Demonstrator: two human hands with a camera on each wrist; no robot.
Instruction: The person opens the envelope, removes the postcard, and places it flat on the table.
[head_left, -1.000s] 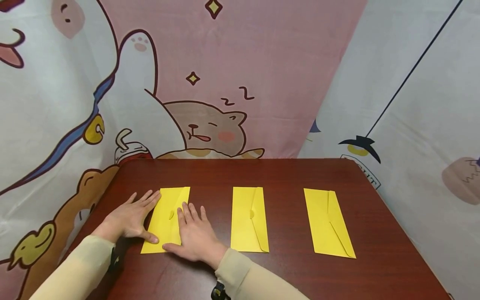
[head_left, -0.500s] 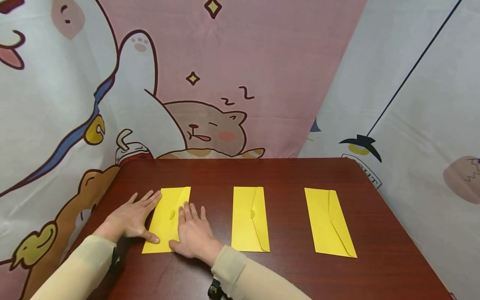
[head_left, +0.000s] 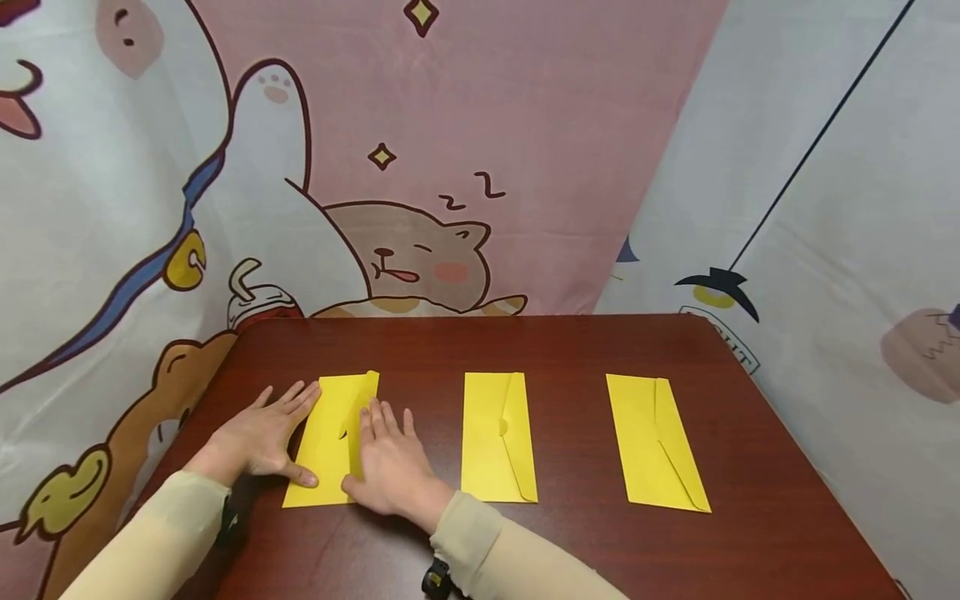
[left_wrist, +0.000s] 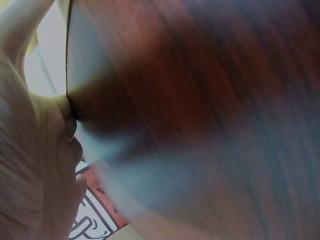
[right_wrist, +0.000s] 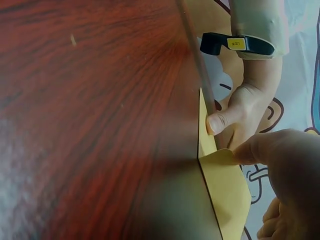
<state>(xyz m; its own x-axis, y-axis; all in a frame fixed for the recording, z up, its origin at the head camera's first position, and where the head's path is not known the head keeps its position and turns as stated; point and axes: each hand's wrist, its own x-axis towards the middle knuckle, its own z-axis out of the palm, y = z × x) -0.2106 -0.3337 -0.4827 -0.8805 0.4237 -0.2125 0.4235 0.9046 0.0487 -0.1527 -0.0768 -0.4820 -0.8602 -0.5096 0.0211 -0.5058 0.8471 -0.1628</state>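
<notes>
The leftmost yellow envelope (head_left: 330,442) lies on the table, its flap (right_wrist: 225,190) partly raised along the right side. My left hand (head_left: 262,433) rests spread on the envelope's left edge, with the thumb on its lower part. At the raised flap is my right hand (head_left: 397,467), fingers extended and thumb touching the flap's near end. In the right wrist view the flap stands up from the envelope. The left wrist view shows the left hand (left_wrist: 35,150) at the side of mostly blurred tabletop.
A second yellow envelope (head_left: 495,450) lies in the middle of the brown table (head_left: 577,350). A third envelope (head_left: 652,442) lies farther right, slightly turned. Both have their flaps down. A cartoon-printed cloth (head_left: 562,150) hangs behind the table.
The left envelope's flap has lifted from lying flat. My right thumb has moved slightly right, toward the flap. My left hand has stayed in place.
</notes>
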